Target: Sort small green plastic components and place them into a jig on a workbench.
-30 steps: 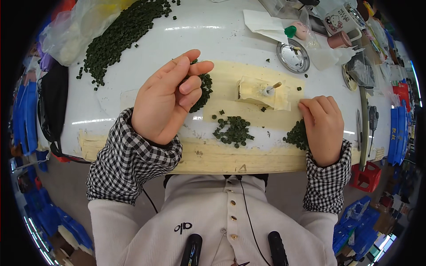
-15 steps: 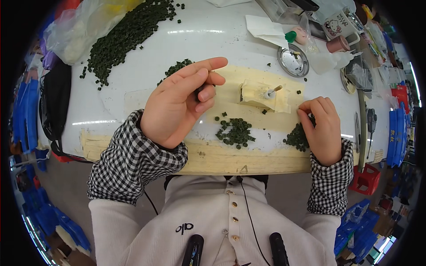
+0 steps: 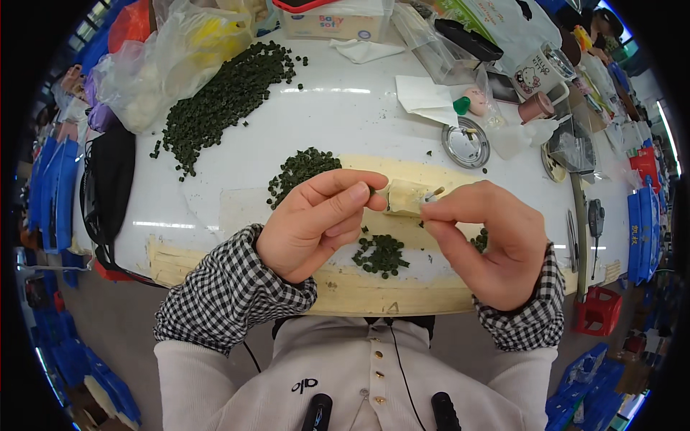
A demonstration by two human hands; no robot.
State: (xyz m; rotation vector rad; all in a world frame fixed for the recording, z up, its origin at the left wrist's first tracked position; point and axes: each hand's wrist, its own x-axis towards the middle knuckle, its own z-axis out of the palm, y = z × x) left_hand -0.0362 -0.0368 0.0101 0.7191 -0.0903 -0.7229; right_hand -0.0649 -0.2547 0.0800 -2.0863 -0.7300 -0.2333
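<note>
My left hand (image 3: pixel 320 223) pinches a small dark green piece (image 3: pixel 371 191) between thumb and forefinger, its other fingers curled. Across from it, my right hand (image 3: pixel 492 233) has thumb and forefinger drawn together; anything between their tips is hidden. Those fingertips are just in front of a small block wrapped in cream tape (image 3: pixel 405 195), from which a short stick (image 3: pixel 435 193) pokes up. Loose dark green pieces lie in a small heap (image 3: pixel 381 256) below the hands. A larger heap (image 3: pixel 305 172) is behind my left hand, and another (image 3: pixel 479 240) is partly covered by my right.
A big pile of green pieces (image 3: pixel 223 97) spreads at the far left beside plastic bags (image 3: pixel 136 93). At the far right are a round metal dish (image 3: pixel 466 144), white paper (image 3: pixel 425 98), a mug (image 3: pixel 539 72) and a pink spool (image 3: pixel 535 108). A black bag (image 3: pixel 108 190) lies at the left edge.
My right hand has left the right-hand heap and come up and inward to the taped block. My left hand has shifted slightly right and lower, its fingertips now facing the right hand's. The view has tilted upward.
</note>
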